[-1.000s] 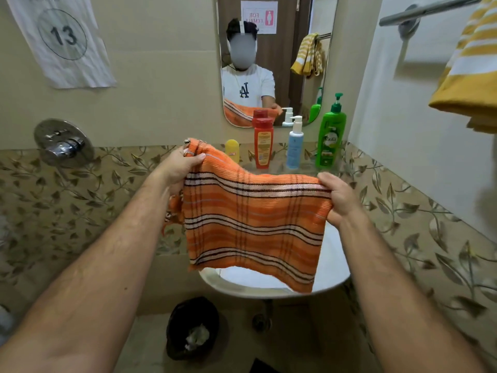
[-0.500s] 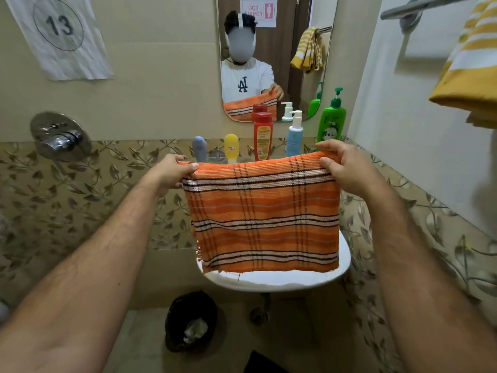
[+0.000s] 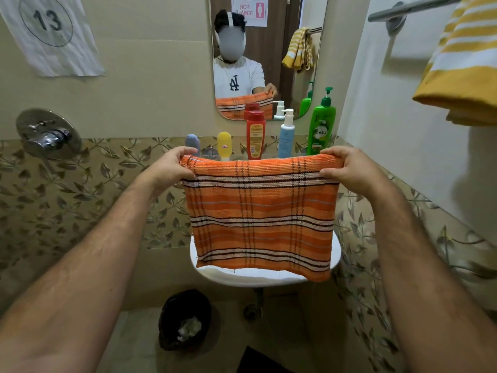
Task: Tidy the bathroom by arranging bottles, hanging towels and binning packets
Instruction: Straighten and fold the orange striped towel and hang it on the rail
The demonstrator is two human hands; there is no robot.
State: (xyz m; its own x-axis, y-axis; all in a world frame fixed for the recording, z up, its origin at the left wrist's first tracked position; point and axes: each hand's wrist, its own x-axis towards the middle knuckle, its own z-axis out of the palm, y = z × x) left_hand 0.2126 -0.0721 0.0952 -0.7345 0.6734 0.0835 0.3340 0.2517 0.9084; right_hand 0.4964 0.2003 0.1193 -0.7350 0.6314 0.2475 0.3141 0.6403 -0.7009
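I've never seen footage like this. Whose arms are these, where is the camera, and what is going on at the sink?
No machine here: a person wears a camera on the head, looking down at their own arms. The left hand and right hand each pinch a top corner of an orange striped cloth towel, stretched flat above the white basin. Behind it stand bottles: a red one, a pale blue pump bottle, a green pump bottle. A yellow striped towel hangs on the right.
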